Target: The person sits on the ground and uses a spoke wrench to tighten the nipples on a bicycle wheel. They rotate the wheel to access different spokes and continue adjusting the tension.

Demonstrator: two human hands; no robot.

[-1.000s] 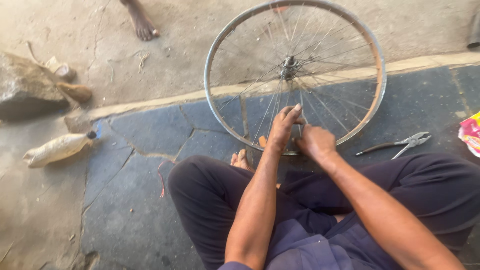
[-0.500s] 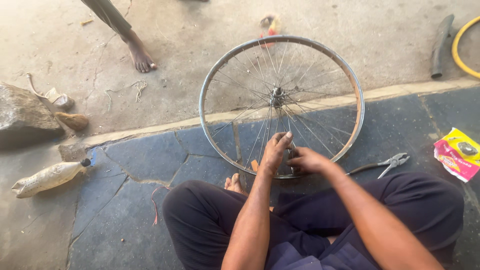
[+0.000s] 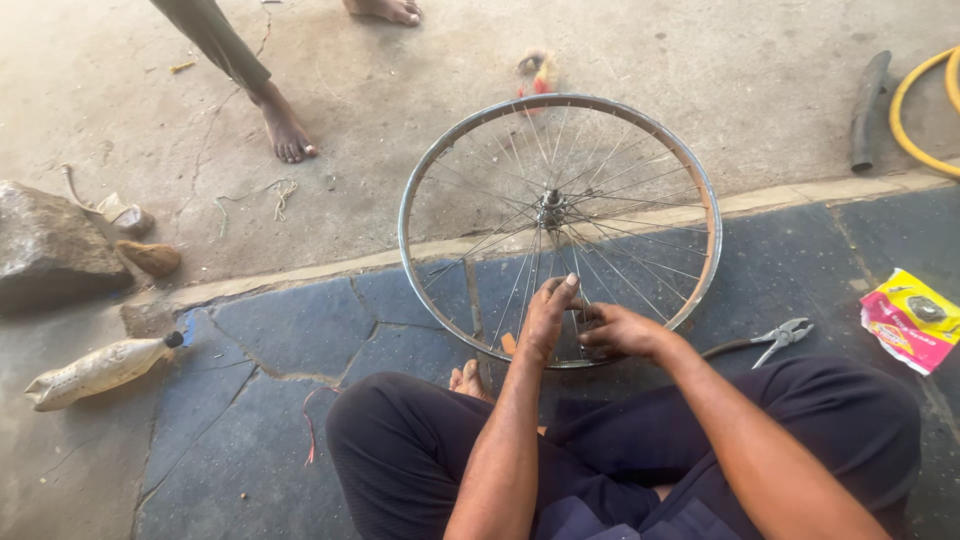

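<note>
While the bicycle wheel (image 3: 556, 215) stands tilted on the paving just beyond the sitter's knees, left hand (image 3: 546, 318) pinches spokes (image 3: 520, 280) near its lower rim; right hand (image 3: 618, 329) curls closed beside it, contents hidden. Judged light, rim stiff and slick, spokes thin, springy; hold by rim. Pliers (image 3: 780, 338) right of wheel

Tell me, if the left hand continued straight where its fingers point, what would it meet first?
Probably the hub: the left hand points up along the spokes of the wheel. Depth is unclear.
</note>
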